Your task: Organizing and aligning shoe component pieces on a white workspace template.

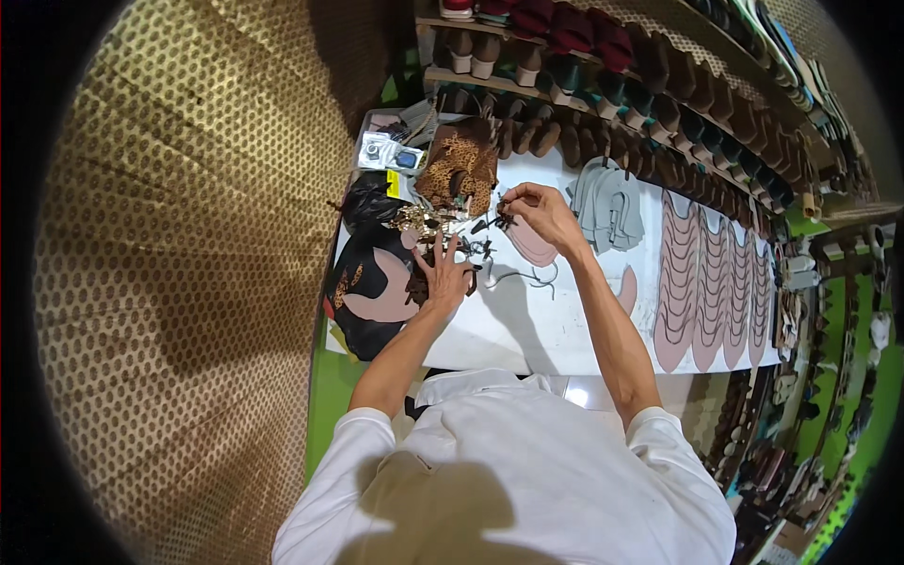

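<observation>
My left hand lies flat with spread fingers on a pile of small dark pieces on the white table. My right hand is raised just beyond it, fingertips pinched on a small dark ornament. More small dark metal bits lie scattered between the two hands. A pink shoe-upper piece rests under my right wrist. A thin grey cord curls on the table near my left hand.
A leopard-print leather piece and black bags sit at the table's left end. Grey cut pieces and rows of pink cut pieces lie to the right. Shelves of shoes stand behind. A woven wall is on the left.
</observation>
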Tool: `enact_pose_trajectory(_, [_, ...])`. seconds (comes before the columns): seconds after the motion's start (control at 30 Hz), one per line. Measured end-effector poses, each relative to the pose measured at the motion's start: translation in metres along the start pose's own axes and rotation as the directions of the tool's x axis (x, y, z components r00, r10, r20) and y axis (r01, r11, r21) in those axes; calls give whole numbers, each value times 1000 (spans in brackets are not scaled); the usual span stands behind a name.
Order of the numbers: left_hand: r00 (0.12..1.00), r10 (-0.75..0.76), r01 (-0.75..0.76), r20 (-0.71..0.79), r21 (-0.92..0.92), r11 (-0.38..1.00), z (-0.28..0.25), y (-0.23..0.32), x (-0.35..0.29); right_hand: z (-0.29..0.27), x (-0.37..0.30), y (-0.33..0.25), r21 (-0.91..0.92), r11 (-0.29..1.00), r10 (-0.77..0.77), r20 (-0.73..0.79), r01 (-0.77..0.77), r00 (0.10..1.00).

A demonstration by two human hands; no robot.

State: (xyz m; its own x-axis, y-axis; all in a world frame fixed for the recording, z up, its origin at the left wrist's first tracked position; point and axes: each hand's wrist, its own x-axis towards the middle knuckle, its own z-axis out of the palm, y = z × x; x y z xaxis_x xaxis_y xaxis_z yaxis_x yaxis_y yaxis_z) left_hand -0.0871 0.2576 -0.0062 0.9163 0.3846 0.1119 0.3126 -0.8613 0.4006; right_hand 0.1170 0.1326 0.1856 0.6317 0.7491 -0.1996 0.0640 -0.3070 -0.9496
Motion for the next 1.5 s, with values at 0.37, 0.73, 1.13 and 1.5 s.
enact_pose_trajectory(0.37, [998,-49,38,-49,-205,978,-11,19,21,-30,-29,12,11,999,36,-27,-36,999])
enact_pose_trajectory(0.73, [997,18,9,77,-336,942,-25,66,37,-51,-62,19,162,983,93,-31,-87,995])
enact_pose_trajectory(1.13, [914,200,217,353,-842,494,-53,118,66,-70,-76,16,207,973,115,-44,-103,992])
enact_pose_trajectory(1.5, [871,196,194,451,-680,707,-22,82,55,-80,-63,112,-100,987,126,-14,-127,992])
